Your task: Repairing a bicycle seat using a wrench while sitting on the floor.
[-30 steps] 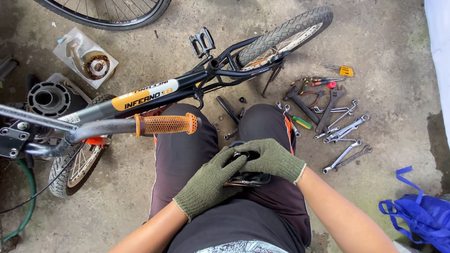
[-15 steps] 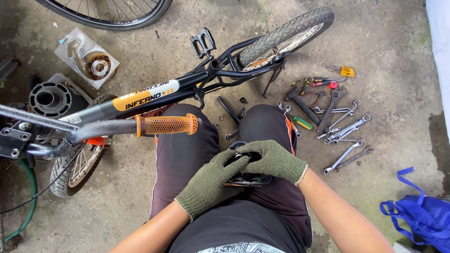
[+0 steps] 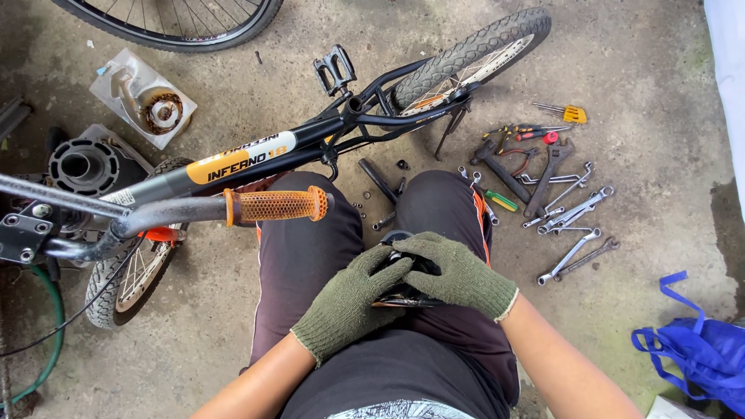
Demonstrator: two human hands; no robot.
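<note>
I am crouched on a concrete floor, both hands in olive knit gloves. My left hand and my right hand together grip a small black bike part resting on my lap; most of it is hidden under the gloves. A small black and orange bicycle lies on its side in front of me. Its handlebar with an orange grip reaches over my left knee.
Several wrenches, pliers and screwdrivers lie spread on the floor at the right. A blue bag sits at the lower right. A large spoked wheel is at the top, a grey engine part and a green hose at the left.
My hands stay on the black part in my lap, with only slight finger shifts. The bicycle and tools have not moved.
</note>
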